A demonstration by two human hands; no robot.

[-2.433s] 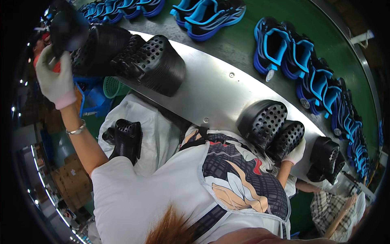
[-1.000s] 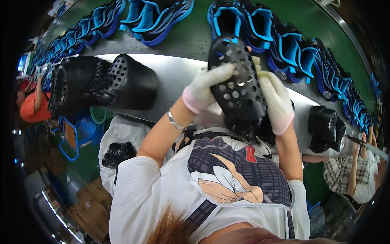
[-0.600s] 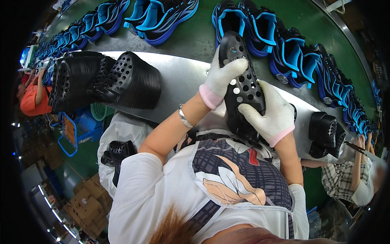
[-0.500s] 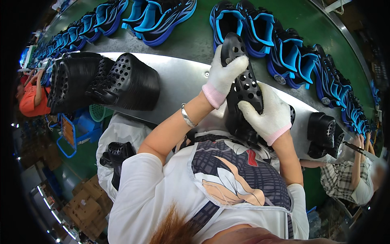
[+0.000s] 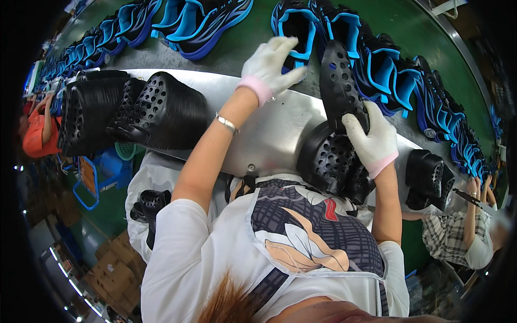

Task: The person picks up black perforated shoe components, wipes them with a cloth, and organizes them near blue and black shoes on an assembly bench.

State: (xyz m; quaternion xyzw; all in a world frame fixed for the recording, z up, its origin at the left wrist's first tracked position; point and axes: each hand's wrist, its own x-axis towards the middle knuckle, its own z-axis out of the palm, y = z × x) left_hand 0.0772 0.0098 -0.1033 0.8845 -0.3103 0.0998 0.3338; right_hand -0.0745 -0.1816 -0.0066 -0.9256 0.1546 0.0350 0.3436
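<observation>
Nested stacks of perforated black shoe parts (image 5: 172,110) sit on a shiny metal surface (image 5: 264,132) at left, center and right of the frame, while black-and-blue sneakers (image 5: 212,31) line a green belt (image 5: 401,27) above.

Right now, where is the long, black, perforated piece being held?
Right of centre in the head view, the long, black, perforated piece is in the right hand's white-gloved fingers, in front of black-and-blue sneakers.

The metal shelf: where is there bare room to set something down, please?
The metal shelf is barest between the left clogs and the middle clogs; the left forearm crosses over it. Crowded: its left end, and around the right hand, which holds another clog.
</observation>
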